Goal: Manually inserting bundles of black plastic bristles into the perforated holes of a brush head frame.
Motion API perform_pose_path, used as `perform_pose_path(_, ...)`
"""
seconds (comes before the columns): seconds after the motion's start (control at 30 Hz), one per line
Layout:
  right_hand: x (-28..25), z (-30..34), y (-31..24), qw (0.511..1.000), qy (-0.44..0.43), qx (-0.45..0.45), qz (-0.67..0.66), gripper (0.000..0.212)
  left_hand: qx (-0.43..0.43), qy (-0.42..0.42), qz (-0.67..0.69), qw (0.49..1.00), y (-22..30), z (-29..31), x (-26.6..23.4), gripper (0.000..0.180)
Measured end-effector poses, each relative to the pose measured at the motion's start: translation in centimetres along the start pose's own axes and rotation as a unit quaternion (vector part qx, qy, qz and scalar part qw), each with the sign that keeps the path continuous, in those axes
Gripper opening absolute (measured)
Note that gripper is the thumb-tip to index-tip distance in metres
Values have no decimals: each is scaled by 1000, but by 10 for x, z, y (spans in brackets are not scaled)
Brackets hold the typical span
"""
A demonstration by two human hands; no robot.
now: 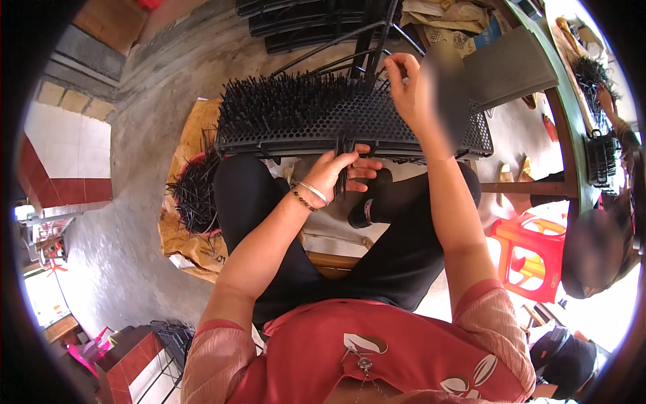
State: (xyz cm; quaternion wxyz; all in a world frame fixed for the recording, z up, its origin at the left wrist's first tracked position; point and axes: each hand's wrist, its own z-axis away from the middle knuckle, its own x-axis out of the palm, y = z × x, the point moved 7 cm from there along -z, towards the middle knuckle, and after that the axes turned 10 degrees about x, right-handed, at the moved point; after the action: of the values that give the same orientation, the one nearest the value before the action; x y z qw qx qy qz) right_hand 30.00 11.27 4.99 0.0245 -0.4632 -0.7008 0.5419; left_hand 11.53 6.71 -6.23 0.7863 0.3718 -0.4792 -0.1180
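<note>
Across my knees lies a black perforated rack (383, 111) with rows of round holes. Its left and middle part is packed with thin black sticks (276, 104) standing upright, while holes show bare toward the right. At the rack's near edge, my left hand (336, 174) grips a small bunch of thin black sticks, its other fingers loosely spread. Above the right part of the rack, my right hand (409, 94) is raised with thumb and forefinger drawn together. Anything between those fingertips is too small to make out. A dark blurred patch covers the area beside that wrist.
Left of my knee, a red basin (214, 232) heaped with loose black sticks stands on brown sacking (171, 232). Stacked black racks (303, 27) lie beyond. At the right are a green-edged table (562, 114), a red plastic stool (531, 252) and other people working.
</note>
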Motion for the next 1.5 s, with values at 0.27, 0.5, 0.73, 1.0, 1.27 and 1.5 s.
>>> perform_pose_path(0.27,7,2,-7,999,-29,13,5,14,-9,-11,-20,1000,2,3,1,36)
perform_pose_path(0.5,14,2,-3,1000,-17,-11,-2,12,-7,-9,-24,1000,1,3,1,35)
perform_pose_path(0.73,14,2,-2,998,2,-63,31,14,-7,-10,-34,999,1,4,2,34)
perform_pose_path(1.0,20,4,-3,994,-11,-93,56,12,-8,-15,-34,999,1,4,3,32)
perform_pose_path(1.27,17,13,-15,987,4,-112,112,9,-11,-15,-36,999,2,4,3,30)
perform_pose_path(1.5,22,10,-14,990,-45,-132,9,11,-11,-17,-39,999,2,5,4,29)
